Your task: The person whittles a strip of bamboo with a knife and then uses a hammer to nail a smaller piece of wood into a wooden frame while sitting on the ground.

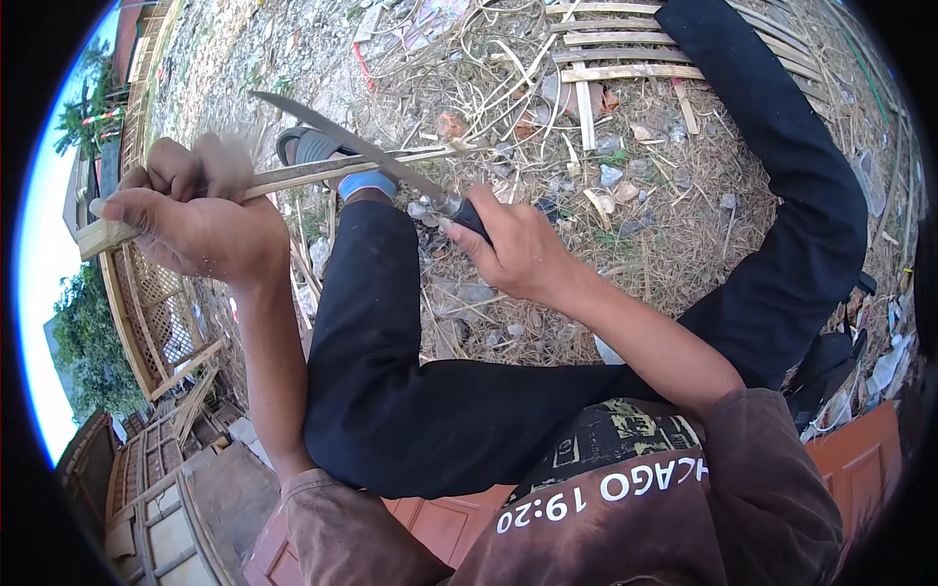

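Note:
My left hand [210, 230] is closed around the thick end of a long split bamboo strip [308, 174], its fingers partly blurred. From there the strip reaches rightward, slightly upward, and narrows to a thin tip. In my right hand [518, 249] is the dark handle of a long knife [337, 129]. Its blade slants up and left and crosses the strip near the strip's thin part; whether the edge bites into the bamboo I cannot tell. Below the strip, my left knee and shin in black trousers [366, 264] point forward, with a grey sandal [318, 146] on the foot.
Thin bamboo shavings [498, 83] litter the dry, stony ground ahead. A slatted bamboo piece [625, 39] lies at the far right beside my outstretched leg. To the left stand a woven bamboo panel [156, 313] and wooden frames [166, 518]. Beneath me is a reddish panelled board [865, 464].

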`<state>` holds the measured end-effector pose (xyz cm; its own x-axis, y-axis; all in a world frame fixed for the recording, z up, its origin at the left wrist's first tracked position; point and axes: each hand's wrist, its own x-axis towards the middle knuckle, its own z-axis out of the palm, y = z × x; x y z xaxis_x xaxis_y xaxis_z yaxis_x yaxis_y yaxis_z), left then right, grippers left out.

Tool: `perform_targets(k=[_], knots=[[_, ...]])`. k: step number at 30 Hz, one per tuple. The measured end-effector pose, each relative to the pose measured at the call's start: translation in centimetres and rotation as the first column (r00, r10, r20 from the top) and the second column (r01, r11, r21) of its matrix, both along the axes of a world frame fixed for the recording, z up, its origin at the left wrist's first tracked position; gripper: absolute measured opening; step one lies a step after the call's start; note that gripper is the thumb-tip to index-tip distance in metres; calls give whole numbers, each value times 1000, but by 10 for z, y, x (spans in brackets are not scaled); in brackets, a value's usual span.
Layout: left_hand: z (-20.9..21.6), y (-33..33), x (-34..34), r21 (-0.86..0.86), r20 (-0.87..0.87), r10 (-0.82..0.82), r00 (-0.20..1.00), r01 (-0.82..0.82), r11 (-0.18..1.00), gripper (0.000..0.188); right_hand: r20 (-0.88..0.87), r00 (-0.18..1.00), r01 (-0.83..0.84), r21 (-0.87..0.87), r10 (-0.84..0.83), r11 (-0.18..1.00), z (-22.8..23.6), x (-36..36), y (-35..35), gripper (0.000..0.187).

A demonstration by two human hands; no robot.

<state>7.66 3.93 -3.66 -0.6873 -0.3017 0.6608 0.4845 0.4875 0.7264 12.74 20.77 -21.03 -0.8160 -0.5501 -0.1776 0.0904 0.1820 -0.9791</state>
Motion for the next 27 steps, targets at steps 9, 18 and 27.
perform_targets(k=[9, 18, 27], knots=[[2, 9, 2, 94, 20, -28, 999, 26, 995, 58, 235, 964, 95, 126, -123, 987, -62, -6, -9, 45], [0, 10, 2, 48, 15, -28, 1000, 27, 998, 55, -77, 996, 35, -150, -47, 988, 22, -8, 1, 41], [1, 2, 4, 145, 15, -136, 991, 132, 981, 47, 53, 997, -64, 174, 56, 983, -7, -37, 2, 43]])
